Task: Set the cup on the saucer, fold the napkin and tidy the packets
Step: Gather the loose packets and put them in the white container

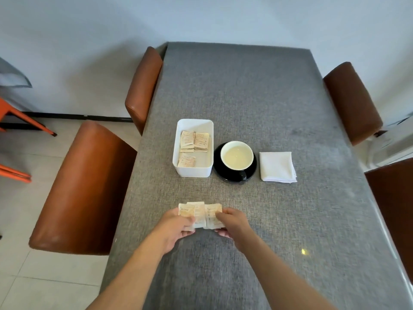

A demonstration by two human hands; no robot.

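A black cup with a white inside, holding pale liquid, stands on a black saucer at the table's middle. Right of it lies a folded white napkin. Left of the cup a white rectangular box holds several beige packets. Nearer to me, a small bunch of beige packets rests on the table between both hands. My left hand grips the bunch's left side and my right hand pinches its right side.
The table wears a grey woven cloth. Brown leather chairs stand at the left, far left, far right and right edge. An orange chair frame is on the tiled floor at left.
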